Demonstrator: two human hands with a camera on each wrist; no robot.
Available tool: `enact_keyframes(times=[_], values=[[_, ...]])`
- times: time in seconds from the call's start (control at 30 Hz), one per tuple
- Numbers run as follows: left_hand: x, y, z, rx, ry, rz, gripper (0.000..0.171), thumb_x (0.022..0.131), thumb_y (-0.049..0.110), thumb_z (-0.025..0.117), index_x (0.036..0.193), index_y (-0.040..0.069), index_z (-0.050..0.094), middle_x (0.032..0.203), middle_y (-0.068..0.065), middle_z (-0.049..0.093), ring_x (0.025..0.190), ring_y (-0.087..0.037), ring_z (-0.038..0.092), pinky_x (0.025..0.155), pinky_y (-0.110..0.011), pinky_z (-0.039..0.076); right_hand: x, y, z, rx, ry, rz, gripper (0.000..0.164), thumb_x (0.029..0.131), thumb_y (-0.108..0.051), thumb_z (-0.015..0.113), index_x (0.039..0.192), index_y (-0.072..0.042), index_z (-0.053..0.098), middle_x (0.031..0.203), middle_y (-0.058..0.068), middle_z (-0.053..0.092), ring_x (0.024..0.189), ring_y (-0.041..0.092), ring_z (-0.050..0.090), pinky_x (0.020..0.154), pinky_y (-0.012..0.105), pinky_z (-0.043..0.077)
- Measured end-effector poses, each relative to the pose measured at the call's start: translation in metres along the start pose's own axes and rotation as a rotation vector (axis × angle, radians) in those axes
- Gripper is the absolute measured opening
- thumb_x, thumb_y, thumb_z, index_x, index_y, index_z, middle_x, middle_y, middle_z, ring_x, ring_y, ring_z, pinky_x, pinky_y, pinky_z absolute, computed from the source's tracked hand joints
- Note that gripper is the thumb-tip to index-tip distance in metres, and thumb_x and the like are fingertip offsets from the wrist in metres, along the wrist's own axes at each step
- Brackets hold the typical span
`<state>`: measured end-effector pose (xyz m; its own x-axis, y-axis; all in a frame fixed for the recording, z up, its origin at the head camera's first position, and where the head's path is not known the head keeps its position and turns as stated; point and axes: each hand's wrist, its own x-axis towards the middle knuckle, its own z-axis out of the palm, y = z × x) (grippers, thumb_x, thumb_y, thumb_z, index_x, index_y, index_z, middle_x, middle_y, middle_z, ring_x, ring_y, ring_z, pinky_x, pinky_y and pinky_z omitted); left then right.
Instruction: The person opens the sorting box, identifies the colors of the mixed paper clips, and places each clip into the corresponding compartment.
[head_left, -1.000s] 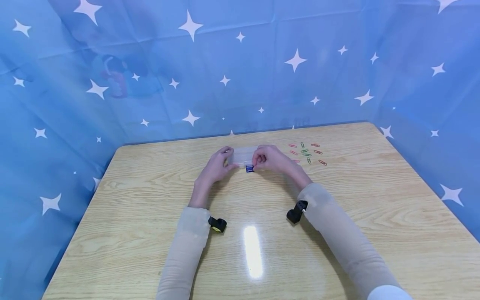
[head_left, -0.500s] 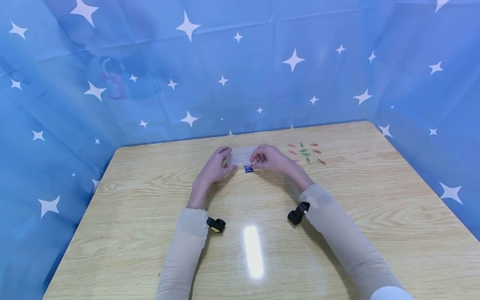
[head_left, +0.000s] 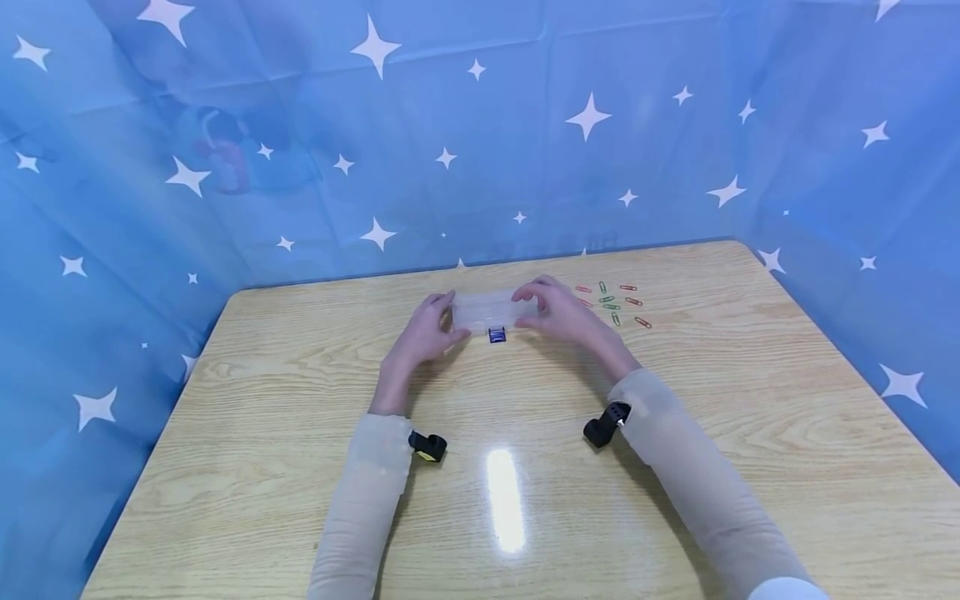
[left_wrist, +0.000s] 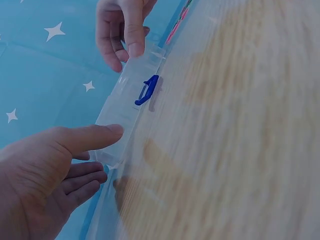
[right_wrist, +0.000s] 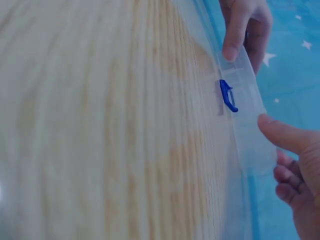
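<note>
A clear plastic box [head_left: 483,310] lies near the table's far side, its blue latch [head_left: 497,335] sticking out from the front edge and swung open. My left hand [head_left: 426,332] holds the box's left end, thumb [left_wrist: 102,137] on the front and fingers behind. Around the right end is my right hand [head_left: 558,312], its thumb [right_wrist: 282,132] at the front edge and its fingers bent at the far side. Both wrist views show the blue latch [left_wrist: 147,90] between the two hands. What is inside the box cannot be made out.
Several pink, green and red paper clips [head_left: 611,307] lie on the wooden table [head_left: 262,400] just right of the right hand. A blue star-patterned cloth [head_left: 480,150] hangs behind the table's far edge.
My right hand has left the area by the latch and moved right to the box's right end, spreading thumb from fingers. The left hand stays at the left end.
</note>
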<state>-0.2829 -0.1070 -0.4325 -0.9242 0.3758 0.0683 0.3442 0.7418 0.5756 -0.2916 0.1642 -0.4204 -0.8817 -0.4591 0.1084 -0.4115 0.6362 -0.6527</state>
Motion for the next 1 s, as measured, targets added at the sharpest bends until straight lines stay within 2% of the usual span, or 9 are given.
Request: enact_keyframes(times=[0.2, 0.33, 0.47, 0.57, 0.8, 1.0], values=[[-0.001, -0.004, -0.002, -0.027, -0.025, -0.015, 0.080, 0.095, 0.029, 0.073, 0.155, -0.005, 0.031, 0.152, -0.025, 0.040, 0.139, -0.038, 0.041, 0.114, -0.044, 0.035, -0.004, 0.004, -0.006, 0.018, 0.001, 0.036, 0.048, 0.093, -0.023, 0.076, 0.136, -0.007, 0.060, 0.143, 0.014, 0.043, 0.101, 0.029, 0.054, 0.087, 0.046, 0.047], [-0.001, -0.005, -0.003, -0.067, -0.024, -0.027, 0.080, 0.095, 0.030, 0.074, 0.154, -0.006, 0.032, 0.150, -0.025, 0.044, 0.138, -0.037, 0.043, 0.114, -0.044, 0.034, -0.005, 0.009, -0.007, 0.004, -0.003, 0.031, 0.049, 0.094, -0.023, 0.075, 0.139, -0.008, 0.060, 0.148, 0.016, 0.042, 0.096, 0.025, 0.055, 0.082, 0.042, 0.048], [-0.002, -0.006, -0.004, -0.091, -0.018, -0.021, 0.077, 0.096, 0.030, 0.073, 0.152, -0.007, 0.036, 0.130, -0.020, 0.056, 0.119, -0.032, 0.053, 0.105, -0.044, 0.043, -0.006, 0.011, -0.007, 0.009, -0.002, 0.020, 0.050, 0.094, -0.022, 0.075, 0.139, -0.008, 0.060, 0.147, 0.016, 0.044, 0.092, 0.022, 0.056, 0.078, 0.038, 0.049], [-0.002, -0.006, -0.004, -0.106, -0.021, -0.016, 0.073, 0.096, 0.029, 0.073, 0.150, -0.008, 0.038, 0.121, -0.017, 0.058, 0.110, -0.029, 0.054, 0.099, -0.043, 0.046, -0.007, 0.012, -0.008, 0.014, -0.001, 0.015, 0.049, 0.095, -0.023, 0.074, 0.139, -0.007, 0.060, 0.146, 0.016, 0.046, 0.090, 0.022, 0.056, 0.077, 0.038, 0.049], [-0.003, -0.006, -0.005, -0.134, -0.033, -0.037, 0.074, 0.096, 0.026, 0.073, 0.151, -0.008, 0.037, 0.132, -0.021, 0.058, 0.121, -0.031, 0.056, 0.104, -0.042, 0.045, -0.006, 0.016, -0.009, -0.042, 0.023, -0.020, 0.048, 0.096, -0.029, 0.072, 0.138, -0.008, 0.062, 0.138, 0.012, 0.056, 0.087, 0.019, 0.057, 0.075, 0.036, 0.049], [-0.005, -0.004, -0.007, -0.163, -0.035, -0.051, 0.070, 0.096, 0.024, 0.073, 0.150, -0.007, 0.039, 0.131, -0.021, 0.059, 0.120, -0.032, 0.058, 0.102, -0.040, 0.047, -0.003, 0.015, -0.011, -0.060, 0.051, -0.046, 0.044, 0.097, -0.028, 0.071, 0.135, -0.007, 0.064, 0.132, 0.013, 0.061, 0.081, 0.018, 0.056, 0.071, 0.036, 0.047]])
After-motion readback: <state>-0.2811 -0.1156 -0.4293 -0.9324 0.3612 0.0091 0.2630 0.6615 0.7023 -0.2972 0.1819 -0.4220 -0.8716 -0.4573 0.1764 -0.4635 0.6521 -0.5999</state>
